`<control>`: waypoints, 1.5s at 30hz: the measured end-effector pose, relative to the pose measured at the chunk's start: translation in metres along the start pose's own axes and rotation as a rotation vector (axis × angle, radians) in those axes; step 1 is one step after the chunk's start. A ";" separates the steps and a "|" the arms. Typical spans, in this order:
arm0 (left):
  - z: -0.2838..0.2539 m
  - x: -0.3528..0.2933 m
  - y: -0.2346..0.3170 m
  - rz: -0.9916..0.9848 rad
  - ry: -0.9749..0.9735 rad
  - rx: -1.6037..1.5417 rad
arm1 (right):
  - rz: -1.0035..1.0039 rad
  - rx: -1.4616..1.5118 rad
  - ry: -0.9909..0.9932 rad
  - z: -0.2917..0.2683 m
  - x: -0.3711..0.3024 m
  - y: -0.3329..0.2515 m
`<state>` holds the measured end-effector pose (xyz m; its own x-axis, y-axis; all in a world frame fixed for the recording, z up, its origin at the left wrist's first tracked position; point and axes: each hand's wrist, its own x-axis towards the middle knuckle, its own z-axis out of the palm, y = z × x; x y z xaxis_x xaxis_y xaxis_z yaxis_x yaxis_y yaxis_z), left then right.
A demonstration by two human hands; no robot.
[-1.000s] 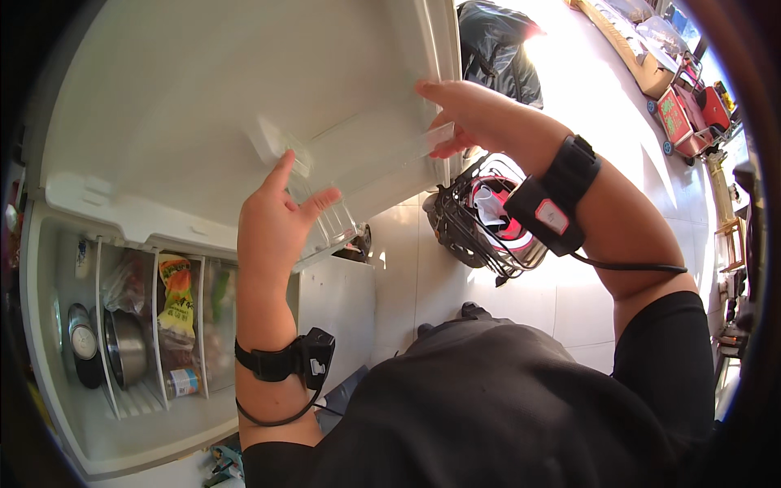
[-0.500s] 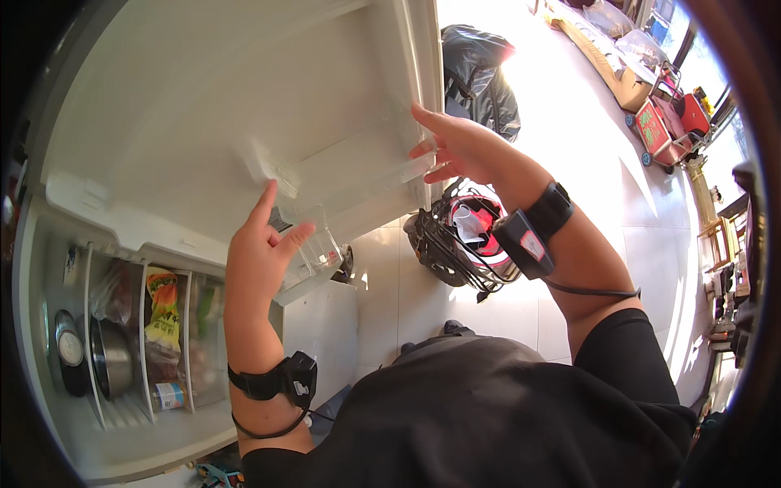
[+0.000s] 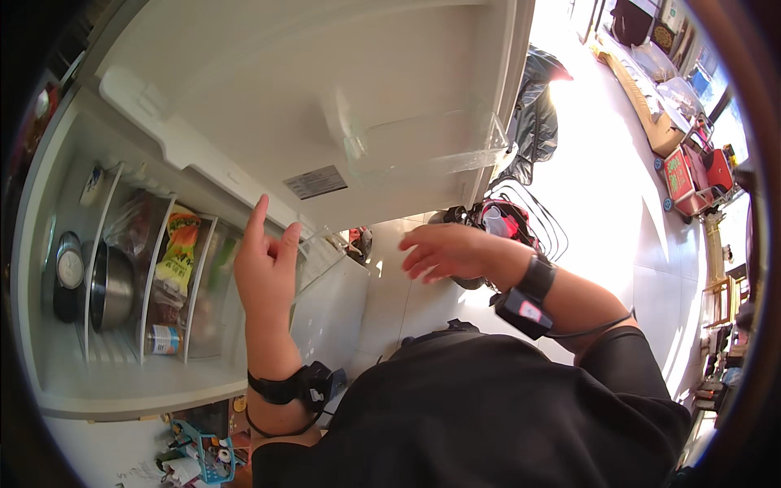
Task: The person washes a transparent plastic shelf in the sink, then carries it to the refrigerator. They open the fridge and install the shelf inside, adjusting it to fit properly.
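Note:
In front of me is an open refrigerator, its pale door (image 3: 407, 57) swung out. A clear plastic shelf (image 3: 431, 154) is on the inner side of the door. My left hand (image 3: 267, 272) is raised beside the door's lower edge, index finger and thumb stretched apart, with no visible load. Just beyond its thumb is a clear plastic bin (image 3: 320, 259), partly covered by the hand. My right hand (image 3: 451, 250) hovers below the door shelf, apart from it, its fingers loosely bent and separated with nothing between them.
White dividers stand inside the refrigerator, with a metal pot (image 3: 112, 289), a yellow package (image 3: 175, 260) and a can (image 3: 163, 339) among them. A dark bag (image 3: 533, 122) and a bundle with cables (image 3: 508, 220) are on the floor beyond the door. A blue basket (image 3: 207, 455) stands lower left.
My right hand has come away from the clear door shelf and moved nearer my body. The view has shifted, and the door lies farther right in it. My left hand keeps its pose.

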<state>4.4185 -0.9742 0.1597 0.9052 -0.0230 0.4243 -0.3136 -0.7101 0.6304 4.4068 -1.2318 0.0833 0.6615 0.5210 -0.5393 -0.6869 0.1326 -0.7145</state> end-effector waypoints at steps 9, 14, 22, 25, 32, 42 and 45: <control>0.000 -0.032 0.014 0.329 0.242 0.107 | -0.207 0.099 -0.163 0.133 0.035 -0.033; -0.015 -0.035 -0.008 0.516 0.213 -0.042 | -0.347 0.049 0.035 0.136 0.039 -0.036; -0.049 -0.013 -0.070 -0.342 0.333 -0.617 | -0.309 0.041 0.000 0.116 0.033 -0.056; -0.055 -0.006 -0.085 -0.542 -0.080 -1.146 | -0.307 0.022 0.009 0.110 0.035 -0.062; -0.045 0.016 -0.097 -0.383 -0.183 -1.371 | -0.482 0.319 0.094 0.109 0.041 -0.062; -0.032 0.043 -0.089 -0.397 -0.157 -1.364 | -0.557 0.457 0.013 0.102 0.040 -0.053; -0.030 0.053 -0.090 -0.426 -0.171 -1.374 | -0.619 0.514 0.020 0.104 0.047 -0.057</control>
<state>4.4856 -0.8907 0.1449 0.9899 -0.1385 0.0292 0.0502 0.5365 0.8424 4.4456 -1.1276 0.1451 0.9695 0.2114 -0.1241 -0.2432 0.7665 -0.5944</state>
